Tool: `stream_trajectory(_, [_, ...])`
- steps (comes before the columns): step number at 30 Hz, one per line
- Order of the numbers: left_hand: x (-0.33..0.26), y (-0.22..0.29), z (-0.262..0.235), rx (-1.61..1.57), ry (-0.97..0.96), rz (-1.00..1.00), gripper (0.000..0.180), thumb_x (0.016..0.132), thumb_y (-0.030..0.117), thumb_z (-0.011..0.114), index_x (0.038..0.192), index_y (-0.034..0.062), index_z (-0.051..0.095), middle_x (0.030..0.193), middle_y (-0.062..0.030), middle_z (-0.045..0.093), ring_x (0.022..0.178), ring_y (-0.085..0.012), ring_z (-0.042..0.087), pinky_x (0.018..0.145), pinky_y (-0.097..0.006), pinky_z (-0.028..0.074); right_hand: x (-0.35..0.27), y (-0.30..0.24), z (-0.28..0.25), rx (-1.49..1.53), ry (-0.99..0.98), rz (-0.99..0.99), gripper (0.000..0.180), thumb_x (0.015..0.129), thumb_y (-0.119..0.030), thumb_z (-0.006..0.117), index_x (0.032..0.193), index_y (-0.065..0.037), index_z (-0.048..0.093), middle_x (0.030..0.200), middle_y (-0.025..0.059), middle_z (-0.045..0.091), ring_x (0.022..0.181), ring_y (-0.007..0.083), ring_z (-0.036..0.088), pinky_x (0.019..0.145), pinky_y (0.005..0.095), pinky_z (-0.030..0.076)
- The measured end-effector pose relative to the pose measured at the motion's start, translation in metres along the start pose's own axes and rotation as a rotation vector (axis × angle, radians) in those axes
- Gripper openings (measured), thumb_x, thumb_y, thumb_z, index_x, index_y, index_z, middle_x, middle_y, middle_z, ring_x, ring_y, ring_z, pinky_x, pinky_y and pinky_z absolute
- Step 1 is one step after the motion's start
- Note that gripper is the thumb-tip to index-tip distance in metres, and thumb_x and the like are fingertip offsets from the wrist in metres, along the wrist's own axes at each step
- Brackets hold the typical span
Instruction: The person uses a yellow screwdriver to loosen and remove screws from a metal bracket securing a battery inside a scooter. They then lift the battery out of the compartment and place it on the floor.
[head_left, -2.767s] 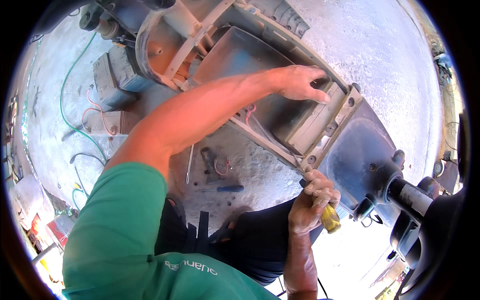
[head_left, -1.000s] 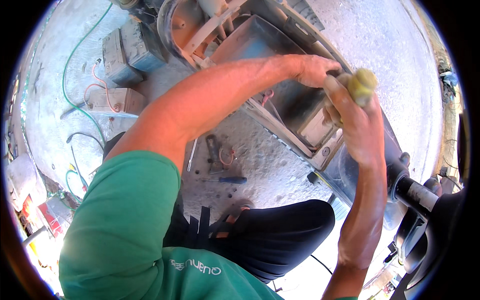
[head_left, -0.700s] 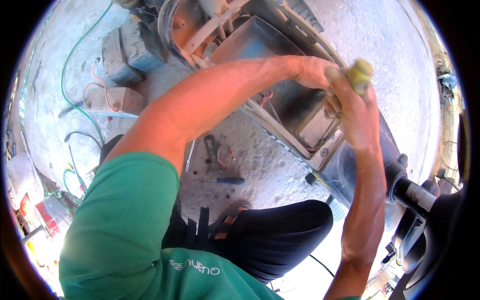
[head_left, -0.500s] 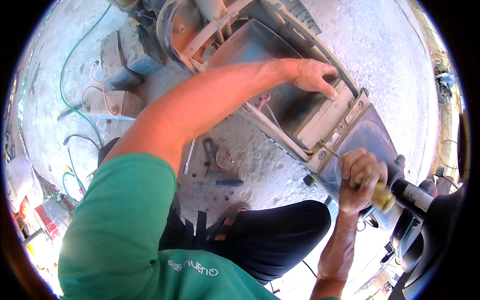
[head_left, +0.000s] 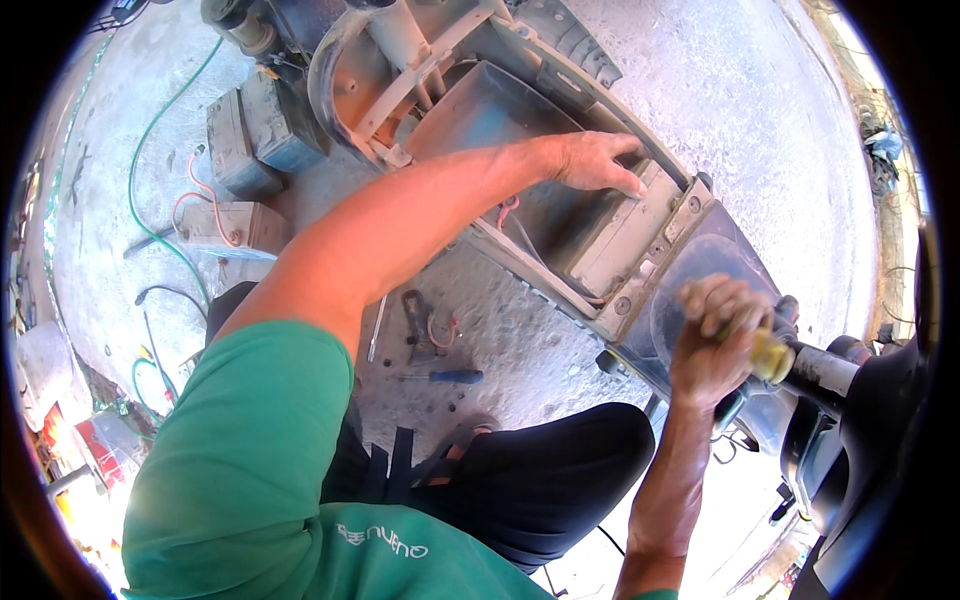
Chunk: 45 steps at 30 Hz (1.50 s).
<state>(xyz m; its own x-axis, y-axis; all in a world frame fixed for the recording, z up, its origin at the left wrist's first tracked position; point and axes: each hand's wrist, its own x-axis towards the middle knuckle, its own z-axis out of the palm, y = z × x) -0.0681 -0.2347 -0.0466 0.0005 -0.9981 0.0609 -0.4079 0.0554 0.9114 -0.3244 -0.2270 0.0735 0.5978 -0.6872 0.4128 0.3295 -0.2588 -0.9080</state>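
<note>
My left hand [head_left: 605,163] reaches across to the open compartment of a metal vehicle frame [head_left: 622,304]. Its thumb and fingers are apart, resting at the end of a dusty grey block, apparently a battery [head_left: 622,228], set against the compartment's end. Beyond the frame's end plate, my right hand [head_left: 712,340] is closed around a screwdriver with a yellow handle [head_left: 772,356]. The hand is blurred, and the shaft hardly shows now. A cable with a pink terminal [head_left: 508,210] lies in the compartment below my left forearm.
Several dusty batteries [head_left: 232,140] stand on the floor at the left, near a green hose [head_left: 133,160]. Pliers [head_left: 420,320], a blue-handled screwdriver [head_left: 455,377] and a thin metal rod [head_left: 377,328] lie before my knees. Black vehicle parts [head_left: 880,420] rise at the right.
The screwdriver shaft, earlier visible reaching toward the frame's end plate, hardly shows now. My right hand's fingers have lifted and shifted slightly. My left hand keeps its place while the view moves a little.
</note>
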Motion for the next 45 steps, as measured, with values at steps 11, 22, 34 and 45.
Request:
stream_trajectory(11, [0.003,-0.004,0.004,-0.067,-0.01,-0.016,0.085,0.087,0.056,0.07,0.146,-0.0009,0.049,0.144,-0.0244,0.056,0.136,-0.0327,0.052,0.112,-0.041,0.041,0.161,0.031,0.036,-0.666,-0.138,0.209,0.034,0.098,-0.035,0.069,0.083,-0.006,0.062,0.069,0.0006,0.056,0.065,0.0105,0.054,0.062,0.0296,0.046])
stream_trajectory(22, [-0.002,0.003,0.0,-0.103,-0.027,-0.004,0.089,0.086,0.057,0.07,0.147,-0.0033,0.047,0.145,-0.0248,0.056,0.137,-0.0321,0.052,0.115,-0.039,0.039,0.178,0.04,0.049,-0.877,-0.4,0.287,0.037,0.099,-0.039,0.068,0.082,-0.008,0.06,0.068,-0.0005,0.054,0.061,0.0109,0.05,0.057,0.0305,0.043])
stream_trajectory(34, [-0.008,0.012,-0.006,-0.151,-0.041,-0.02,0.089,0.084,0.055,0.072,0.148,-0.0021,0.048,0.146,-0.0245,0.055,0.137,-0.0331,0.052,0.115,-0.04,0.039,0.174,0.078,0.029,-0.975,-0.282,0.484,0.037,0.097,-0.04,0.069,0.091,-0.003,0.068,0.072,0.0003,0.06,0.067,0.0134,0.055,0.062,0.0352,0.045])
stream_trajectory(45, [-0.013,-0.004,-0.013,0.031,0.054,-0.021,0.094,0.083,0.054,0.067,0.15,-0.0073,0.042,0.151,-0.0294,0.048,0.142,-0.0371,0.046,0.118,-0.041,0.036,0.192,0.085,-0.007,-0.177,0.36,0.697,0.027,0.097,-0.028,0.073,0.085,-0.014,0.054,0.064,-0.0045,0.045,0.052,0.0089,0.043,0.046,0.0261,0.036])
